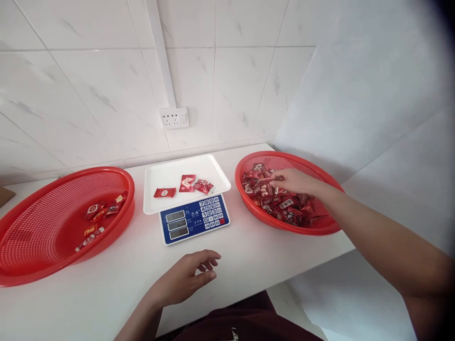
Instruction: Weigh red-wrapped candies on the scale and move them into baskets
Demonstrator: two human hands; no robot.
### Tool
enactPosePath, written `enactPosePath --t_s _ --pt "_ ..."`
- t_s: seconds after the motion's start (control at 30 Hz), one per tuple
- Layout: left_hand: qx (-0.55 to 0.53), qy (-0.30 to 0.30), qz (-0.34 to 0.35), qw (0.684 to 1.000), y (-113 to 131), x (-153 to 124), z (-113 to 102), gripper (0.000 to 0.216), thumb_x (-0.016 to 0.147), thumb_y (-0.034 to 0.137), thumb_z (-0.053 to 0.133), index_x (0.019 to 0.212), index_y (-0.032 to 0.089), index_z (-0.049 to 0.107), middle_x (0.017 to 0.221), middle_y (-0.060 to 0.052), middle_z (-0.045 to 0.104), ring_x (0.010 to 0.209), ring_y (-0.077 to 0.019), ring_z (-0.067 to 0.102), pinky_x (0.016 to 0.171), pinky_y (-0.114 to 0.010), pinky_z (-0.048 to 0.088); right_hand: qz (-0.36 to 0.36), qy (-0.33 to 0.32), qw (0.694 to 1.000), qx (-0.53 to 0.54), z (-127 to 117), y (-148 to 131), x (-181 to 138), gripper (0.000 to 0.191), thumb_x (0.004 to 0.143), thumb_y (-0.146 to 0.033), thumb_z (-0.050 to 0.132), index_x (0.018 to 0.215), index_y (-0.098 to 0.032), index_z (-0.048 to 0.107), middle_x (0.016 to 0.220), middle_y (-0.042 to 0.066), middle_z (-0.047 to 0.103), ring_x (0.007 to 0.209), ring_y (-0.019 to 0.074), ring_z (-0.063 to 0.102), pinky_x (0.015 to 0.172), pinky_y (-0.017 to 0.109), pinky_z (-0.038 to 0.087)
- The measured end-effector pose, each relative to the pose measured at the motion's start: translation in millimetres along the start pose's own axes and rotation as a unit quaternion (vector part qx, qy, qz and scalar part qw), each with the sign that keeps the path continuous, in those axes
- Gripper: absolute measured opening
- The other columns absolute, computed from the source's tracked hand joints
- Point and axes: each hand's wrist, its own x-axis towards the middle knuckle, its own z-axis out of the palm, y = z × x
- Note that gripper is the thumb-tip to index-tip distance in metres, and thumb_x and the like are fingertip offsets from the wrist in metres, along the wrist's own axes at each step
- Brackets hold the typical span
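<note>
My right hand (293, 181) is over the right red basket (254, 214), its fingers pinched on a thin red-wrapped candy (265, 180). Below it lies a heap of small candies (286, 204), mostly in red wrappers. My left hand (188, 274) hovers at the table's front with thumb and fingers apart and nothing between them. Just beyond it stands a blue and white digital scale (194, 221). Three red candy packets (187, 183) lie apart on the scale's white tray (156, 177). The scale's display digits are too faint to read surely.
On the left, another red mesh basket (46, 213) holds several wrapped candies (101, 212). The white table (131, 293) meets a tiled wall with a power socket (174, 118). A grey-white wall (384, 132) bounds the right side.
</note>
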Motion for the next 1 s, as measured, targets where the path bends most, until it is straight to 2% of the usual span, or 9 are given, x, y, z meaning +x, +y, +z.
enactPosePath --t_s 0.1,0.2,0.37,0.5,0.63,0.7,0.83,0.93,1.0 --pt "-0.009 -0.001 0.01 1.0 -1.1 0.0 1.2 0.033 0.084 0.036 0.054 0.115 0.026 0.058 0.109 -0.005 0.063 0.093 -0.0187 0.059 0.08 -0.029 0.047 0.017 0.073 0.995 0.062 -7.6 -6.1 -0.7 0.025 0.076 -0.038 0.054 0.06 -0.02 0.048 0.055 -0.003 0.047 0.052 0.0121 0.043 0.05 0.024 0.027" --pt "-0.02 0.005 0.014 1.0 -4.9 0.3 1.5 0.031 0.085 0.036 0.053 0.114 0.026 0.058 0.109 -0.005 0.063 0.093 -0.0188 0.059 0.08 -0.031 0.046 0.04 0.098 0.984 0.142 -13.6 -15.1 -0.2 0.028 0.074 -0.039 0.055 0.058 -0.02 0.042 0.052 -0.005 0.04 0.048 0.0093 0.035 0.048 0.024 0.023" --pt "-0.156 0.098 0.067 0.981 2.1 13.2 -0.7 0.039 0.086 0.04 0.053 0.121 0.023 0.051 0.117 -0.011 0.058 0.104 -0.0219 0.056 0.085 -0.036 0.046 -0.008 0.036 0.949 0.313 -13.3 -60.4 -1.5 0.026 0.072 -0.044 0.059 0.065 -0.021 0.05 0.063 -0.003 0.054 0.055 0.0117 0.048 0.053 0.025 0.034" --pt "-0.356 0.18 0.113 0.91 18.5 33.7 -5.1 0.062 0.081 0.042 0.062 0.135 0.029 0.033 0.137 -0.012 0.042 0.115 -0.0254 0.051 0.084 -0.037 0.049 -0.122 -0.05 0.949 0.286 10.7 -118.8 -8.3 0.027 0.071 -0.046 0.06 0.065 -0.02 0.054 0.06 -0.002 0.054 0.056 0.0125 0.048 0.054 0.025 0.036" --pt "-0.418 0.185 0.119 0.881 16.6 43.0 -10.0 0.057 0.078 0.041 0.066 0.127 0.024 0.045 0.112 -0.009 0.062 0.096 -0.0221 0.062 0.079 -0.034 0.05 -0.218 -0.125 0.928 0.274 40.2 -153.7 -3.0 0.035 0.074 -0.051 0.056 0.062 -0.018 0.053 0.059 -0.002 0.053 0.057 0.0117 0.047 0.054 0.025 0.037" --pt "-0.425 0.213 0.103 0.874 8.2 39.6 -11.9 0.052 0.076 0.04 0.068 0.121 0.021 0.05 0.1 -0.006 0.066 0.086 -0.0185 0.064 0.077 -0.032 0.05 -0.184 -0.149 0.917 0.32 47.1 -159.8 7.8 0.037 0.073 -0.053 0.058 0.063 -0.018 0.052 0.06 -0.002 0.056 0.056 0.0116 0.049 0.053 0.024 0.038" --pt "-0.436 0.267 0.071 0.857 -9.6 24.8 -15.4 0.047 0.073 0.039 0.071 0.112 0.019 0.055 0.096 -0.005 0.066 0.079 -0.0148 0.064 0.074 -0.028 0.05 -0.074 -0.154 0.889 0.424 47.5 -166.4 34.6 0.032 0.076 -0.049 0.06 0.075 -0.017 0.057 0.068 0.005 0.063 0.054 0.0123 0.054 0.048 0.023 0.041" --pt "-0.435 0.269 0.054 0.858 -18.2 12.3 -16.7 0.044 0.074 0.039 0.07 0.11 0.018 0.055 0.093 -0.005 0.066 0.076 -0.0137 0.063 0.072 -0.027 0.05 -0.045 -0.133 0.889 0.437 46.9 -170.8 49.7 0.031 0.083 -0.041 0.055 0.101 -0.017 0.06 0.085 0.008 0.067 0.058 0.012 0.057 0.046 0.021 0.041" --pt "-0.427 0.265 0.047 0.863 -23.0 3.7 -16.3 0.042 0.076 0.038 0.068 0.11 0.017 0.054 0.093 -0.006 0.065 0.076 -0.0133 0.062 0.072 -0.027 0.05 -0.024 -0.116 0.896 0.428 47.2 -170.8 53.5 0.039 0.085 -0.037 0.054 0.119 -0.019 0.054 0.092 0.009 0.067 0.059 0.012 0.058 0.045 0.02 0.041"
